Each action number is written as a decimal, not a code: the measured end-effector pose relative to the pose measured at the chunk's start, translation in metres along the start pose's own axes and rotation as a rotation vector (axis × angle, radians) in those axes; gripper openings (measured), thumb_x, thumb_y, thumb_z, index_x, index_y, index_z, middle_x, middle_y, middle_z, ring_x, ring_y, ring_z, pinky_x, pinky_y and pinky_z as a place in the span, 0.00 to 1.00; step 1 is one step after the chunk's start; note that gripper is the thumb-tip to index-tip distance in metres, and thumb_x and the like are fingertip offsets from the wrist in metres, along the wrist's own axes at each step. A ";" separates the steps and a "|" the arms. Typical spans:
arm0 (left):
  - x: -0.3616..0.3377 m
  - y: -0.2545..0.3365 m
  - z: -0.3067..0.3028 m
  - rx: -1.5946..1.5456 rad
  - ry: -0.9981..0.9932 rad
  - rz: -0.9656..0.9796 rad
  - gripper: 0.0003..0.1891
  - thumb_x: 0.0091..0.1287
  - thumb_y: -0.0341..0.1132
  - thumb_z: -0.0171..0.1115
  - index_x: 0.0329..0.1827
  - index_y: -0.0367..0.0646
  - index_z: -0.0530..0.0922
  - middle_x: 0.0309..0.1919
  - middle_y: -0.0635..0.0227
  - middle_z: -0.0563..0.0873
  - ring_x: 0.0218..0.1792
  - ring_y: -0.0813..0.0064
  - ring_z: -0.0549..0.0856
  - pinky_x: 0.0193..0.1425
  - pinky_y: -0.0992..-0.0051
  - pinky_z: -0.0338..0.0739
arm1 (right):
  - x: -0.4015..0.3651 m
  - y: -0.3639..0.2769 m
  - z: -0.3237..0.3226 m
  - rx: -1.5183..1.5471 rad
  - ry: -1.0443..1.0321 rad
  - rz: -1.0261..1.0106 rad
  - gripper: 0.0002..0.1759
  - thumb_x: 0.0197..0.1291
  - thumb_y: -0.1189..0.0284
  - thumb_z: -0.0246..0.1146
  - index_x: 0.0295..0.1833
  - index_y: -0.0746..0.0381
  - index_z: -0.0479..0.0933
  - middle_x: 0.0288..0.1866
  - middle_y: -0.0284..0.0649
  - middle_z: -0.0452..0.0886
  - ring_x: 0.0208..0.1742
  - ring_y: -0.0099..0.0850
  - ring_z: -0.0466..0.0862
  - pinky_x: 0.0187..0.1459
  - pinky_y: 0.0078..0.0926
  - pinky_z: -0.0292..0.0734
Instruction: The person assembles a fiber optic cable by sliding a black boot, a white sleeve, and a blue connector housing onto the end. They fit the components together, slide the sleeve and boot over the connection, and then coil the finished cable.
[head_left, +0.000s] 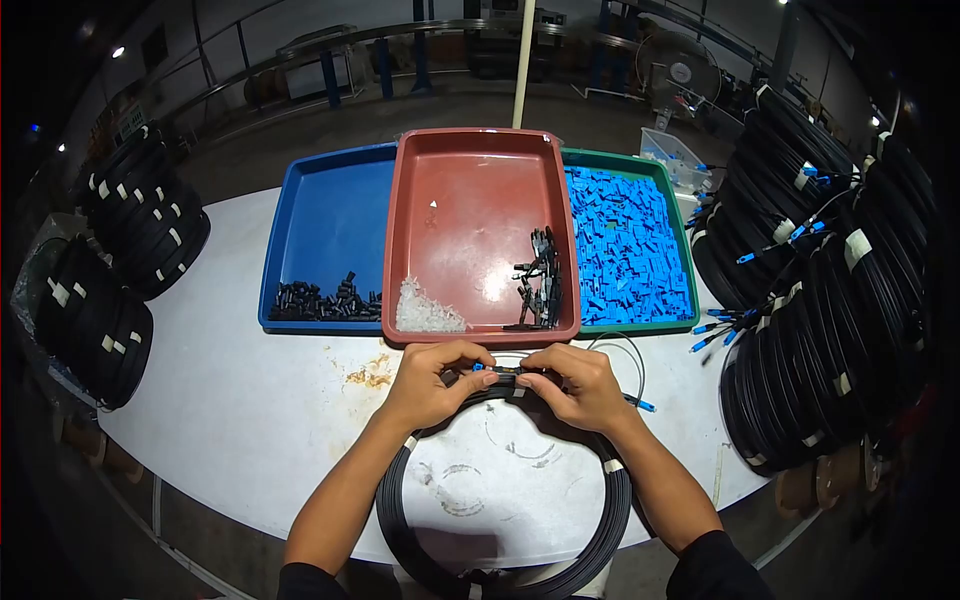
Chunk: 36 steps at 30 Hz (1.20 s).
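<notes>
A coil of black cable (pixel 396 500) lies on the white table, bound with pale tape. At its far side my left hand (pixel 436 384) pinches a small blue connector (pixel 479 367) on a cable end. Close beside it, my right hand (pixel 574 384) has its thumb and fingers closed on the dark cable part (pixel 507 371) that runs between both hands. The fingertips hide some of this part. Right of my right hand, a loose thin cable loops out to another blue connector (pixel 646 405).
Beyond my hands stand a blue tray (pixel 330 230) with black pieces, a red tray (pixel 475 215) with clear and black pieces, and a green tray (pixel 690 290) full of blue parts. Stacked black coils (pixel 90 325) flank the left; more coils (pixel 820 370) stand right.
</notes>
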<state>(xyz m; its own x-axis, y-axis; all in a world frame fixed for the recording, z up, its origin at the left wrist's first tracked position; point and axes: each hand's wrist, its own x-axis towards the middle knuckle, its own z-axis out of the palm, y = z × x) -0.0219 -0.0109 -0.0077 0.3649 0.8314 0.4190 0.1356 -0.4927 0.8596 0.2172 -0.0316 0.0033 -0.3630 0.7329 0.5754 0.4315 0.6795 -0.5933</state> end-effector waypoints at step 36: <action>-0.002 0.012 0.004 0.168 -0.048 0.210 0.06 0.65 0.25 0.74 0.43 0.35 0.88 0.36 0.60 0.92 0.34 0.71 0.90 0.38 0.74 0.83 | -0.002 -0.008 -0.002 0.031 -0.167 -0.096 0.16 0.57 0.78 0.73 0.52 0.63 0.84 0.34 0.47 0.89 0.32 0.44 0.89 0.35 0.35 0.84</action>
<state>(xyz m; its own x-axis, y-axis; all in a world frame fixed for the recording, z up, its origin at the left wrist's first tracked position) -0.0174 -0.0191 0.0003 0.4442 0.6956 0.5647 0.2021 -0.6918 0.6932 0.2161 -0.0384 0.0077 -0.5344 0.6580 0.5306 0.3636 0.7456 -0.5584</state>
